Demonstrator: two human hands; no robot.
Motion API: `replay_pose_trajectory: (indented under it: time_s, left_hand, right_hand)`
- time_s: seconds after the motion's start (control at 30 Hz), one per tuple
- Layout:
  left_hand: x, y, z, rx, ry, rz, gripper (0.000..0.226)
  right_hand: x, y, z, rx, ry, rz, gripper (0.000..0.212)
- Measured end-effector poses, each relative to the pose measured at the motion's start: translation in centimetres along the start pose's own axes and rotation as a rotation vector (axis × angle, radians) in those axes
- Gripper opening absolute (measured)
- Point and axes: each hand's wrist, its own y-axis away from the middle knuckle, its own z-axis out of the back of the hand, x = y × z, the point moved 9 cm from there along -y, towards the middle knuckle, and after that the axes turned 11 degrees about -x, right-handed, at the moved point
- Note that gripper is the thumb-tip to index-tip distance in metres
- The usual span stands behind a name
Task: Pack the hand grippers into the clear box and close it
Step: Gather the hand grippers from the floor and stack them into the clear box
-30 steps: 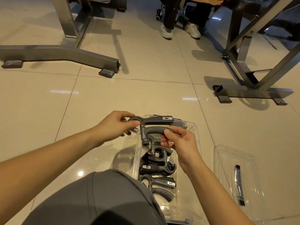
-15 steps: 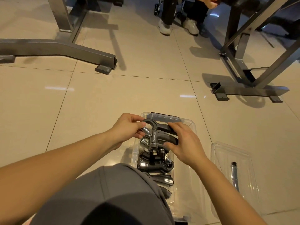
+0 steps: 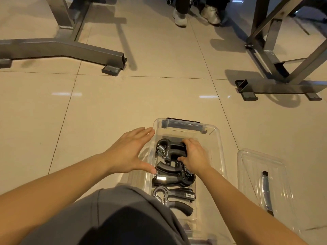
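Three grippers point(image 3: 174, 177) are laid in the box point(image 3: 218, 138); the farthest point(image 3: 170, 151) is pinched by the right hand point(image 3: 193, 155). The left hand point(image 3: 130, 151) is spread, empty. The lid point(image 3: 251, 167) is left off, on the floor.

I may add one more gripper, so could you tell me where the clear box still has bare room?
Bare floor shows in the clear box between its far latch wall and the hand gripper under the right hand. Nearer, the other grippers crowd it.

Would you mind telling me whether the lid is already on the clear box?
No, the lid lies on the floor to the right of the open clear box.
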Motion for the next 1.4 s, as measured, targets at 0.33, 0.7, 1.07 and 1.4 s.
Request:
replay_pose_trajectory:
  time_s: [0.33,0.7,1.07,1.4]
  left_hand:
    - [-0.1,-0.2,-0.1,-0.007,0.025,-0.007,0.131]
    - [0.0,-0.2,-0.3,0.010,0.040,0.007,0.131]
    - [0.3,0.5,0.1,-0.011,0.184,0.089,0.122]
    - [7.0,6.0,14.3,0.117,-0.151,0.331,0.071]
  right_hand:
    - [-0.6,-0.2,-1.5,0.017,0.019,0.030,0.064]
    - [-0.3,0.6,-0.2,-0.188,0.097,-0.154,0.052]
    - [0.9,0.6,1.5,-0.140,0.089,-0.164,0.041]
    - [13.4,0.2,12.1,-0.358,-0.202,0.064,0.020]
